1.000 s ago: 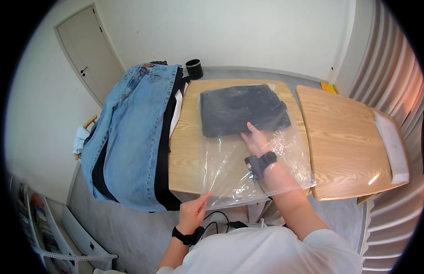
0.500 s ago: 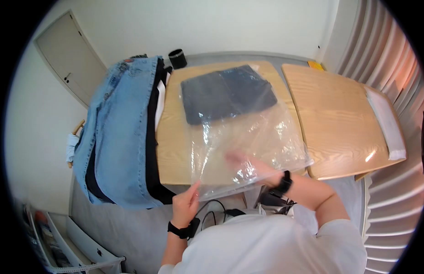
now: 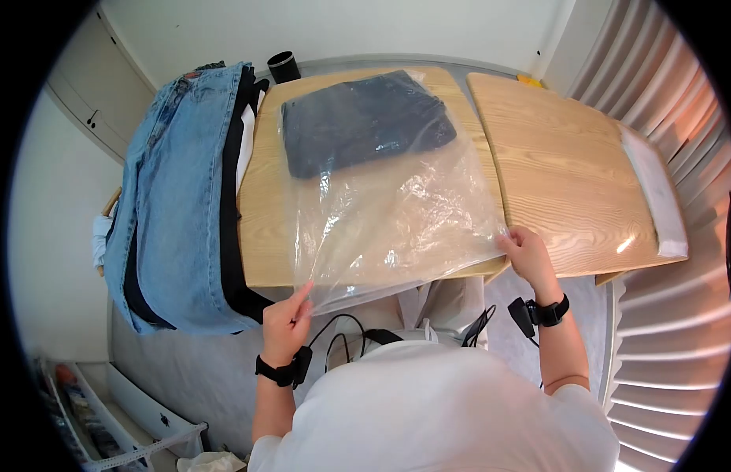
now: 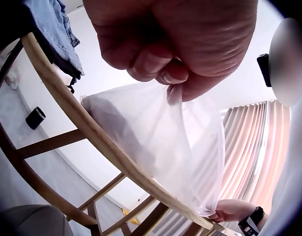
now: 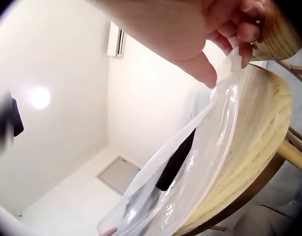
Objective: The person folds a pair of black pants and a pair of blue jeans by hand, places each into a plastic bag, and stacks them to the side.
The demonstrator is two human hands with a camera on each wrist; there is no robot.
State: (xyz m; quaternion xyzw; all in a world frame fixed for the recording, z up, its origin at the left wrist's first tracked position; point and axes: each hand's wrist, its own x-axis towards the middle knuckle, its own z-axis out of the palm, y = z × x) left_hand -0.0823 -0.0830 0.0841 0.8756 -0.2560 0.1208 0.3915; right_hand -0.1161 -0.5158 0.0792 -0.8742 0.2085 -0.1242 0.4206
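A clear plastic bag [image 3: 381, 224] lies on the wooden table, with a dark folded garment [image 3: 365, 122] inside its far half. My left hand [image 3: 287, 326] pinches the near left corner of the bag's mouth; in the left wrist view its curled fingers [image 4: 151, 61] have the thin film between them. At the near right corner, my right hand [image 3: 529, 256] pinches the edge between thumb and fingers. The right wrist view shows the mouth of the bag [image 5: 224, 123] parted, its two layers apart, with the dark garment [image 5: 175, 162] visible within.
Blue jeans [image 3: 180, 189] lie over black clothing in a pile at the table's left. A second wooden table [image 3: 570, 173] adjoins on the right, bearing a stack of clear bags [image 3: 655, 193]. Behind stands a black bin [image 3: 284, 68]; a storage box [image 3: 153, 405] sits lower left.
My right hand has come out from inside the bag and moved right to grip the mouth's right corner. The left hand keeps its hold on the left corner. The head view has shifted.
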